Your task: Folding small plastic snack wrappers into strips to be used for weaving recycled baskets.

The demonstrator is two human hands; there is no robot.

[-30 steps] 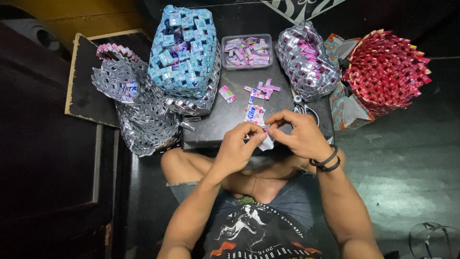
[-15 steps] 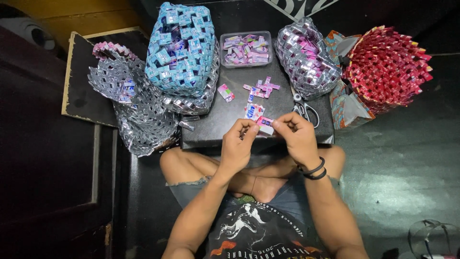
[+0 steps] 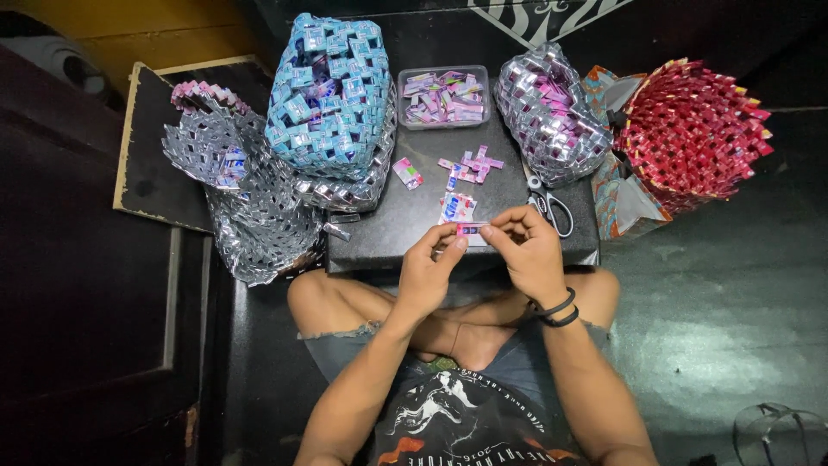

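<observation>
Both hands (image 3: 479, 259) pinching a folded wrapper strip (image 3: 472, 229); clear tub (image 3: 445, 124) full of strips

This looks like a home craft corner set up on the floor, not a fitted workshop. A person sits cross-legged on a dark concrete floor (image 3: 716, 345) at a low black table (image 3: 405, 224). Woven wrapper baskets ring it: a blue one (image 3: 332, 95) and a silver one (image 3: 250, 198) at far left, another silver (image 3: 552, 112) and a red one (image 3: 690, 129) at far right. A clear tray of folded strips (image 3: 444, 95) and scissors (image 3: 548, 205) lie on the table.
</observation>
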